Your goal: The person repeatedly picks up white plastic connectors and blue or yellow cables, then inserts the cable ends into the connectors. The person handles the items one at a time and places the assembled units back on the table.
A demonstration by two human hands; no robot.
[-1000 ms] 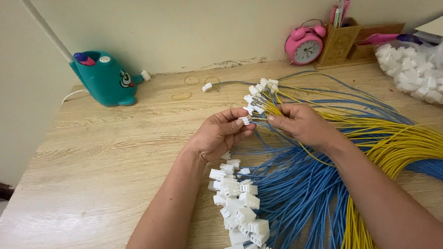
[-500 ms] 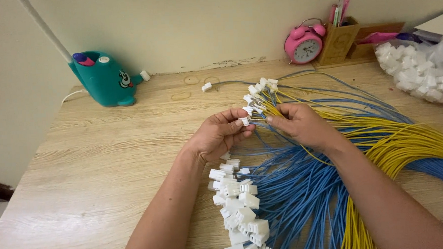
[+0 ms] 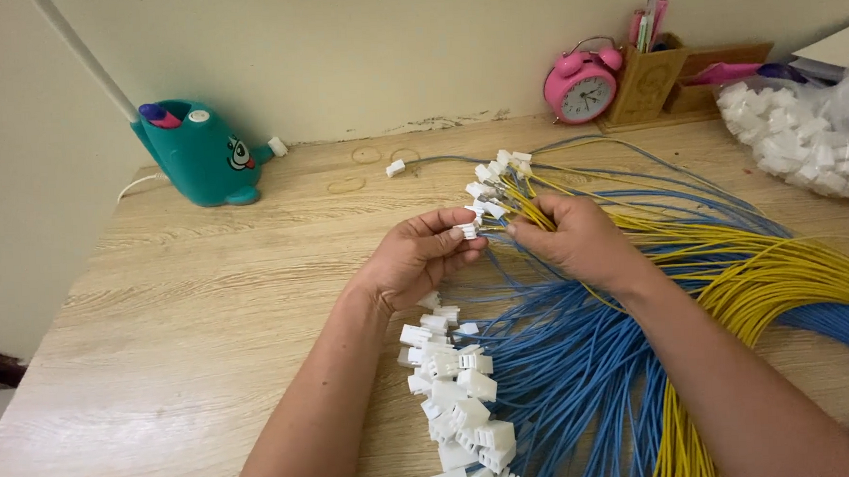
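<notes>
Wooden surface [image 3: 208, 305] holds many blue wires [image 3: 564, 375] and yellow wires [image 3: 779, 280]. Left hand [image 3: 416, 258] has its grip pinching a small white plug [image 3: 466, 231]. Just beside it, right hand [image 3: 577, 241] pinches wire ends. More white plugs [image 3: 455, 390] lie below the left grip.

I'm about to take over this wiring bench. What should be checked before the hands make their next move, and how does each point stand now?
1. Left hand pinches a white connector at its fingertips: ok.
2. Right hand grips the wire ends beside that connector: ok.
3. Wire seated in the connector: cannot tell, fingers hide the joint.
4. Finished connectors lie piled near the left forearm: ok.
5. Blue wires and yellow wires kept apart: not ok, they cross.
6. Bag of spare connectors sits at the table's far right: ok.
</notes>
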